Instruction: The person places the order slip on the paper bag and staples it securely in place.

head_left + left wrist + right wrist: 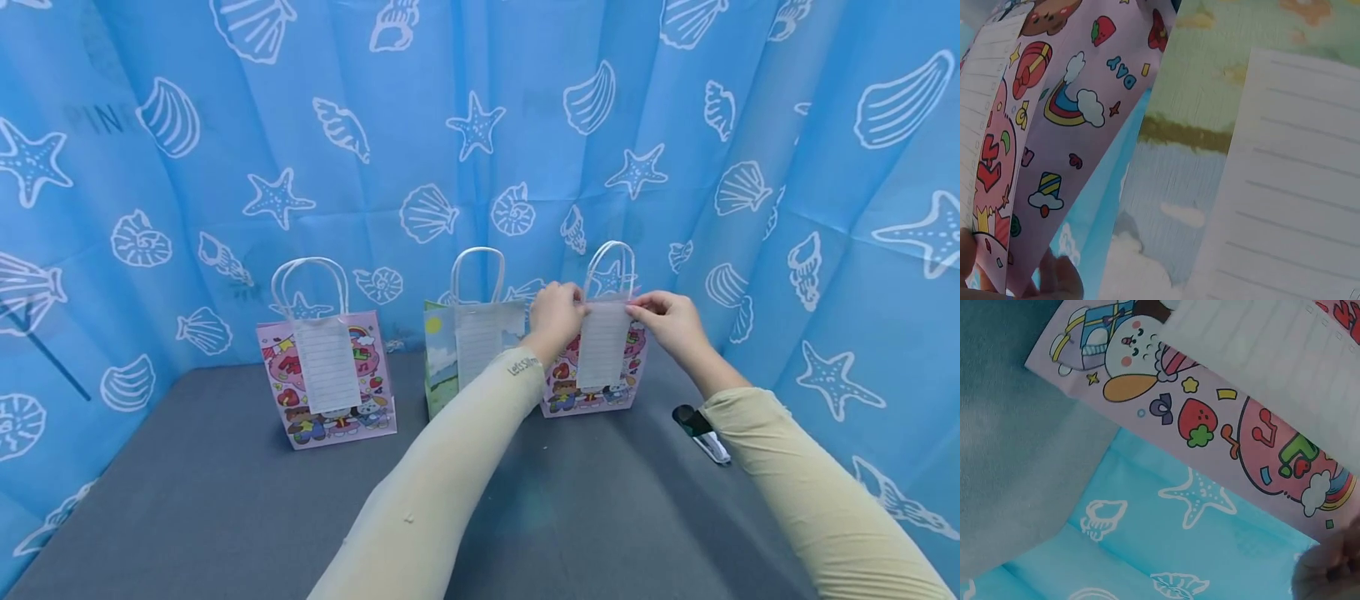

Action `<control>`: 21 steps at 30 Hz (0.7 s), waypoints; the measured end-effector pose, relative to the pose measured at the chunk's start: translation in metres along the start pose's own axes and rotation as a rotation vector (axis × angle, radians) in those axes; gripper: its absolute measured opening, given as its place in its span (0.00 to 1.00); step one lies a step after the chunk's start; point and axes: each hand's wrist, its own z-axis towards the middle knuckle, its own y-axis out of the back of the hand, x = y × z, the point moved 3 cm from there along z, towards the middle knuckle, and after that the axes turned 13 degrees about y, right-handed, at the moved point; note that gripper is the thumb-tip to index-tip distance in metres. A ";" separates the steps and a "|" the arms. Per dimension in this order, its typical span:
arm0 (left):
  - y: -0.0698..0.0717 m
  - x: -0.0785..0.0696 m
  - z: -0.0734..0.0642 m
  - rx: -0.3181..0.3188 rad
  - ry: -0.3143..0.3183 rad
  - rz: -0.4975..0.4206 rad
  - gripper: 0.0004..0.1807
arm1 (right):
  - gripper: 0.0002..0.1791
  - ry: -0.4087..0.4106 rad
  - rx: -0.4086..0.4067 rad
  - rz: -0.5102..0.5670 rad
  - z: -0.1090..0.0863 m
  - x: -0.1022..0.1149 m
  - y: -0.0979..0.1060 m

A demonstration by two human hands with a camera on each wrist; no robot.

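Observation:
On the right of the table stands a pink paper gift bag [561, 398] with cartoon animals and white handles. A lined paper sheet [602, 346] lies against its front, its top end at the bag's rim. My left hand [557, 318] pinches the bag's top edge left of the sheet; in the left wrist view its fingers [1063, 278] sit behind the bag wall and the thumb in front. With thumb and forefinger my right hand [671, 323] pinches the top edge on the other side. In the right wrist view, that hand [1329, 569] shows only at the lower corner.
Another pink gift bag [277, 354] with a lined sheet stands at the left. Between them is a green and blue landscape bag [442, 367], partly behind my left sleeve. A black and silver stapler [702, 435] lies near my right forearm. A blue shell-patterned curtain [480, 167] hangs behind.

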 end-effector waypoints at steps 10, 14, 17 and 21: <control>0.004 0.001 -0.002 0.100 -0.003 -0.158 0.09 | 0.29 0.076 0.109 -0.137 0.006 0.006 0.002; 0.005 0.001 -0.003 0.111 0.011 -0.147 0.08 | 0.22 0.022 0.129 -0.061 0.007 0.005 0.000; 0.005 0.002 -0.002 0.097 0.029 -0.112 0.08 | 0.20 -0.006 0.115 -0.056 0.007 0.003 -0.003; 0.004 0.003 -0.001 0.087 0.043 -0.069 0.09 | 0.18 -0.041 0.102 -0.033 0.008 0.001 -0.006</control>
